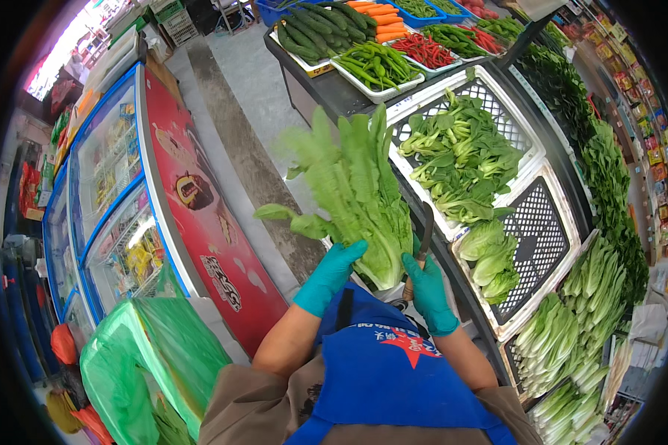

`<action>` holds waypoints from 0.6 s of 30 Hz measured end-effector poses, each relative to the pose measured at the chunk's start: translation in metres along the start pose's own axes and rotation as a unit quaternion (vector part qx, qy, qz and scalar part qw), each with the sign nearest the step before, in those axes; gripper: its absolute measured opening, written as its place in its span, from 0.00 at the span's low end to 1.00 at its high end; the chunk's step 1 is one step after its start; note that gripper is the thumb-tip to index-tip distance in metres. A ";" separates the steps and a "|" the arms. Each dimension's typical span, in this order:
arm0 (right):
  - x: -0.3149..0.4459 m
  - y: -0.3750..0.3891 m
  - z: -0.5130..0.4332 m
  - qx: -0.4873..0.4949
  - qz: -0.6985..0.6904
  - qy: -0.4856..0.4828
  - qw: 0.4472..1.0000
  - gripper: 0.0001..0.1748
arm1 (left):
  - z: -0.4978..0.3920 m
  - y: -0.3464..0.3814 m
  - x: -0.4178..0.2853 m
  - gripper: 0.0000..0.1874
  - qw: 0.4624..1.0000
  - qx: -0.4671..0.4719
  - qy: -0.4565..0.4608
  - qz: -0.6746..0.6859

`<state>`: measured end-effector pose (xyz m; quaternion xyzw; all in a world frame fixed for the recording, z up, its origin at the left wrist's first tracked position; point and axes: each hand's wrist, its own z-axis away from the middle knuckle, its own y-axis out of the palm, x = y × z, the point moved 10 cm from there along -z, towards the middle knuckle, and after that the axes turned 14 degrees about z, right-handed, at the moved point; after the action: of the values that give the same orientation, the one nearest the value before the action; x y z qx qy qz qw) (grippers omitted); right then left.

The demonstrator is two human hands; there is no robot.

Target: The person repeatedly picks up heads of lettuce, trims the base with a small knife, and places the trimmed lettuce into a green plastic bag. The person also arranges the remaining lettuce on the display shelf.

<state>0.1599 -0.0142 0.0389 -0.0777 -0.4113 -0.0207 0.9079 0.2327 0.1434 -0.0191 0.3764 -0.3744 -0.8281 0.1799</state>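
A large head of long-leaf lettuce (362,200) is held upright before my apron, its pale base low between my hands and its upper left leaves blurred. My left hand (329,278), in a teal glove, grips the lettuce at its lower left side. In my right hand (431,295), also gloved, is a knife (426,231) with a wooden handle and a dark blade pointing up and away. The right thumb and fingers lie close against the lettuce's right side; whether they press on it is hard to tell.
On the right, white-framed crates (534,233) hold leafy greens (462,161) and small lettuces (490,261). Trays of cucumbers (323,28), carrots (387,22) and peppers (378,65) stand ahead. A red-sided chest freezer (200,183) and a green plastic bag (156,345) are at left.
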 end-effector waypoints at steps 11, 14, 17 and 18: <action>-0.019 -0.007 -0.015 0.103 -0.408 -0.078 0.904 0.27 | 0.000 0.080 -0.038 0.34 0.965 -0.005 0.047 -0.257; -0.009 -0.009 -0.014 0.133 -0.443 -0.098 0.881 0.25 | 0.012 0.115 -0.081 0.32 0.962 -0.047 0.143 -0.230; -0.007 -0.015 -0.018 0.132 -0.445 -0.110 0.879 0.25 | -0.004 0.124 -0.103 0.33 0.961 -0.016 0.201 -0.188; -0.006 -0.017 -0.019 0.125 -0.441 -0.112 0.882 0.25 | -0.007 0.130 -0.106 0.32 0.960 -0.015 0.198 -0.198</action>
<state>0.1680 -0.0344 0.0244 0.2239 -0.5011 -0.3591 0.7548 0.3088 0.1165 0.1276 0.5970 -0.2366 -0.7614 0.0886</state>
